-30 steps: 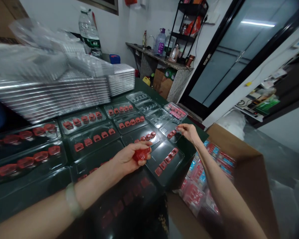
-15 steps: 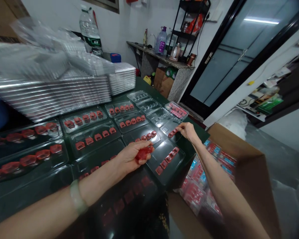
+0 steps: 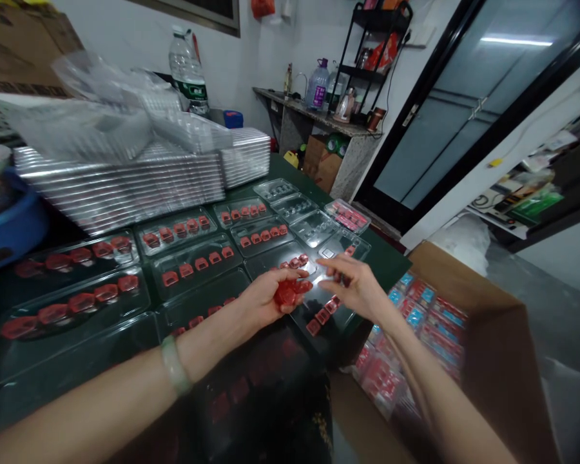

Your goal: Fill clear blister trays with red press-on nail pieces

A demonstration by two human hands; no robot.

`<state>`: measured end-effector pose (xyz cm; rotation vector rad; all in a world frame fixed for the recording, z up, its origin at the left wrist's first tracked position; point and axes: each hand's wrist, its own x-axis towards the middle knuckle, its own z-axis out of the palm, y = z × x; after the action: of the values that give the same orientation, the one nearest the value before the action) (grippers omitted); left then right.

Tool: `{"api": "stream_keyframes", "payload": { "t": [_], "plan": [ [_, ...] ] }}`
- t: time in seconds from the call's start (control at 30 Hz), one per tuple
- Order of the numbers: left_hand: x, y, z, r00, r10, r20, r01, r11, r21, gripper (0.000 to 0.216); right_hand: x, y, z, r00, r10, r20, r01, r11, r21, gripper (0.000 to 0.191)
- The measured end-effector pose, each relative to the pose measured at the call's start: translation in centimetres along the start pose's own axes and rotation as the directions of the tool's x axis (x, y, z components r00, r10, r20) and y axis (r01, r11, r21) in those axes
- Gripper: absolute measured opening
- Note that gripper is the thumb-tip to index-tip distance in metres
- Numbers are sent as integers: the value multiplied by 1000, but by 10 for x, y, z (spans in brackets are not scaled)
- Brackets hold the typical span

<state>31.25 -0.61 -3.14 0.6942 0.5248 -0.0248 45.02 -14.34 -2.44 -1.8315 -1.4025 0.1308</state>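
Note:
Several small red translucent plastic pieces (image 3: 287,294) lie cupped in my left hand (image 3: 265,298), whose fingers curl around them. My right hand (image 3: 356,287) hovers just right of it, thumb and fingers apart with nothing visible between them. Under and behind the right hand is a clear plastic tray (image 3: 362,246) with red pieces, mostly hidden. In front of it, another clear tray carries a slanting row of red pieces (image 3: 323,316). A further tray beyond my left hand holds a row of red pieces (image 3: 294,261), partly covered by the fingers.
More clear trays with red rows (image 3: 200,263) cover the dark green table (image 3: 389,263). Unfilled trays (image 3: 314,227) and a pink-filled pack (image 3: 348,216) lie farther back. Stacked clear trays (image 3: 164,193) stand at left. An open cardboard box (image 3: 502,322) of packed goods sits at right.
My right hand has left the far right tray and come back toward my left hand, its fingers now apart. My left hand still holds the red pieces. The view has shifted slightly.

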Motion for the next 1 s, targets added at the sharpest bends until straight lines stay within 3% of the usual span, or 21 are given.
{"api": "stream_keyframes", "payload": {
  "t": [0.07,0.17,0.27,0.37,0.5,0.63,0.77,1.0],
  "plan": [
    [0,-1,4,999,-3,-48,4,1000,22,13,-9,-22,9,997,-52,57,52,999,-1,30],
    [0,-2,8,998,11,-60,-7,997,71,7,-14,-31,15,996,-46,80,48,999,-24,24],
    [-1,-2,9,998,64,15,-66,992,112,10,-16,-26,19,1000,-6,12,5,999,44,16],
    [-4,-4,8,991,118,54,-127,968,214,18,-18,-22,23,992,111,-56,-97,974,207,12],
    [-9,-5,9,974,226,27,-219,899,379,18,-22,-24,29,957,289,-17,-249,852,461,12],
    [-11,-6,9,958,275,84,-285,868,407,21,-25,-22,37,916,400,-40,-274,695,665,14],
    [-10,-5,10,961,230,151,-270,898,348,18,-27,-21,47,896,442,-36,-243,558,794,14],
    [-12,-8,6,960,110,258,-153,977,151,8,-30,-27,49,895,421,145,-328,402,855,21]
  ]
}}
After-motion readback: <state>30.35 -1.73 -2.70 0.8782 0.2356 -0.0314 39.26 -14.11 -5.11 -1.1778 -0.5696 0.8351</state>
